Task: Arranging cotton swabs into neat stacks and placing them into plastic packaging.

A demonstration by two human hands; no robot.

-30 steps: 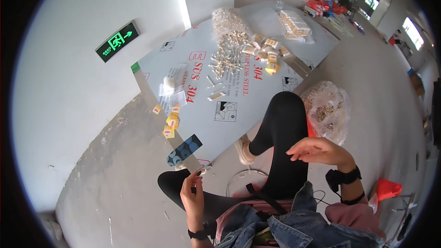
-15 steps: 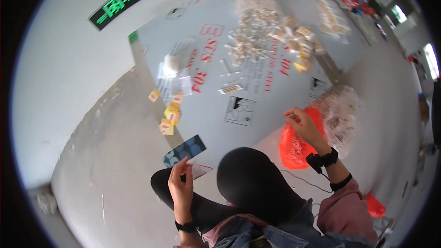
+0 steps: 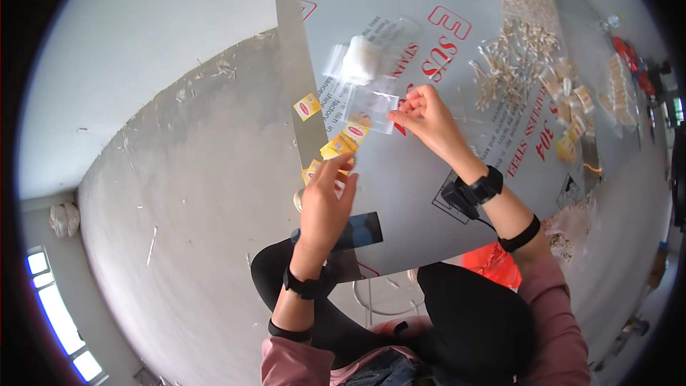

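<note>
We read the clock from the right hand point(image 3: 432, 125), 12 pointing away from the wearer. Well out at 9, we find a single yellow card point(image 3: 307, 107) just inside the left edge of the table point(image 3: 436, 164). At about 9, closer in, we record overlapping yellow cards point(image 3: 339, 147), partly hidden by the left hand point(image 3: 323, 207). That hand sits at 8, over the table's left edge, thumb and fingertips apart, fingers loosely curled; contact with the cards cannot be judged. At 7 lies a blue-patterned flat piece point(image 3: 366, 230), near the front edge. Between 10 and 11 we note a white bundle point(image 3: 359, 61); flat clear bags point(image 3: 375, 109) reach from it toward the right hand. The right thumb is at the bags' right edge — we cannot tell whether thumb and finger are closed on it. At 6, a wide stretch of tabletop gives room down to the front edge. At 5, beyond that edge, a red bag point(image 3: 493, 264). At 2, across a narrower gap, a swab heap point(image 3: 518, 53); at 3, yellow-and-white packets point(image 3: 575, 129) toward the right edge.
</note>
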